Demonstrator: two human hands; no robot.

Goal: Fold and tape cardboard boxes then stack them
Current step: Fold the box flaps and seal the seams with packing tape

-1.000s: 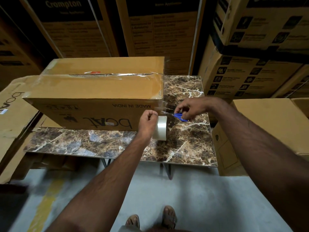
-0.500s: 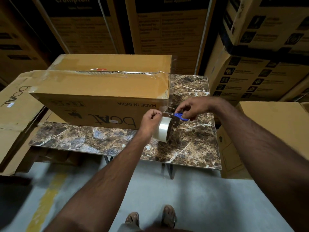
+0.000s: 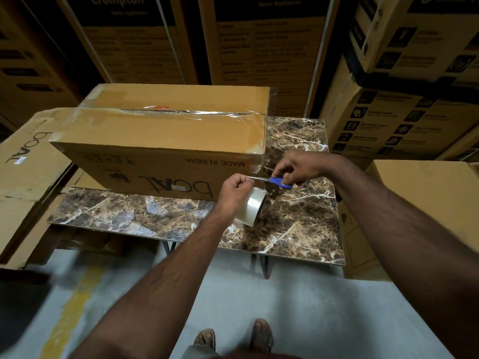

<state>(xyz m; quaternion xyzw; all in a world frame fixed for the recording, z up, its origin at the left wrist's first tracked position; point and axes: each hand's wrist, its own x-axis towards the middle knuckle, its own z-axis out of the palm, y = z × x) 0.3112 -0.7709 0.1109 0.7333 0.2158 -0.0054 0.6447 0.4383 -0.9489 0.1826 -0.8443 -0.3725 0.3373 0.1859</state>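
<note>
The left hand (image 3: 234,189) is gripping a roll of clear tape (image 3: 252,209), its fingers curled over the upper part of the roll and its thumb and forefinger pinching the loose end of the tape near the top. The right hand (image 3: 298,168) is holding a pair of blue-handled scissors (image 3: 274,181), its fingers curled round the handles, and the metal blades are pointing left to meet the pinched tape just beside the left thumb; whether the blades are parted or closed is too small to tell. Both hands are hovering above the marble-patterned table (image 3: 298,229), just beside the near right corner of the cardboard box (image 3: 160,151). That box is lying on the left and middle part of the table with its printed side facing the person, the lettering upside down. Its top flaps are lying closed, with shiny clear tape running along the seam and down over the right end. Flattened cardboard (image 3: 23,161) is leaning at the left of the table, and a plain brown carton (image 3: 427,193) is standing at the right of it. Tall printed cartons (image 3: 259,47) are standing stacked behind. On the grey floor (image 3: 285,307) below, the person's sandalled feet (image 3: 233,338) are showing at the bottom edge.
</note>
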